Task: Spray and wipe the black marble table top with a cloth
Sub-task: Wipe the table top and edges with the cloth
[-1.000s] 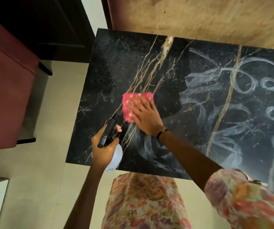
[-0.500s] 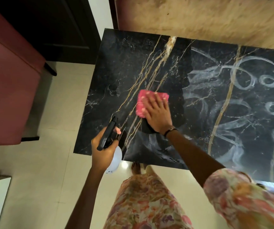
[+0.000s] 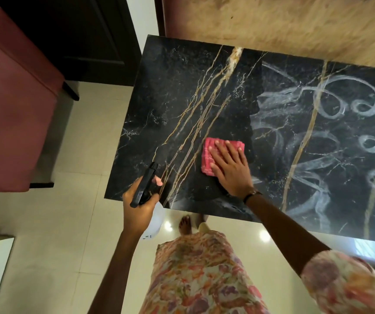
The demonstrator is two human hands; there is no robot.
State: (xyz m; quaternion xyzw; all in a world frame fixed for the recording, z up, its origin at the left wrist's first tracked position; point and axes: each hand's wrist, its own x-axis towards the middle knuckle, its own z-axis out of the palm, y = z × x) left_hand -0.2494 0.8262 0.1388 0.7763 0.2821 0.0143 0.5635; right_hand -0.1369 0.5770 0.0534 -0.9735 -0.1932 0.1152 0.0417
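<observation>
Cloth [image 3: 213,155] now nearer table [image 3: 170,87] edge.

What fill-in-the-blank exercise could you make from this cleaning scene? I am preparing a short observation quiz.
1. The right hand presses a ____ cloth flat on the table top.
2. The left hand holds a spray bottle with a ____ trigger head.
3. Whitish swirl marks cover the ____ side of the table top.
4. The veins crossing the black marble are ____ in colour.

Missing words: pink; black; right; gold
</observation>
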